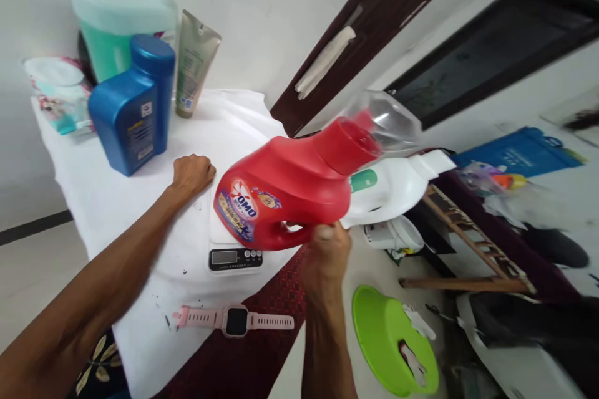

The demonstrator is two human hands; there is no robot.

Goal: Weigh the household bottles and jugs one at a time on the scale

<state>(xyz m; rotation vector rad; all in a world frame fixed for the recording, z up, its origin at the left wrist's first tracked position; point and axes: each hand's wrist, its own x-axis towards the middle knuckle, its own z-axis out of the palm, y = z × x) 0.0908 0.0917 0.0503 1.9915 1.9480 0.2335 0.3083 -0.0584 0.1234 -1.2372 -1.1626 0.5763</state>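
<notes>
A red OMO detergent bottle is over a small kitchen scale, its base toward the scale plate. Whether the base touches the plate I cannot tell. My right hand, slightly blurred, is closed at the bottle's handle. My left hand makes a fist on the white cloth beside the scale. Its fingertips are hidden, and nothing sticks out of it. Behind the red bottle appear a white bottle with a green label and a clear plastic container.
A blue bottle, a tube, a jug of green liquid and a wipes pack crowd the far left. A pink-strapped watch lies near the front edge. A green basin and white bucket stand lower right.
</notes>
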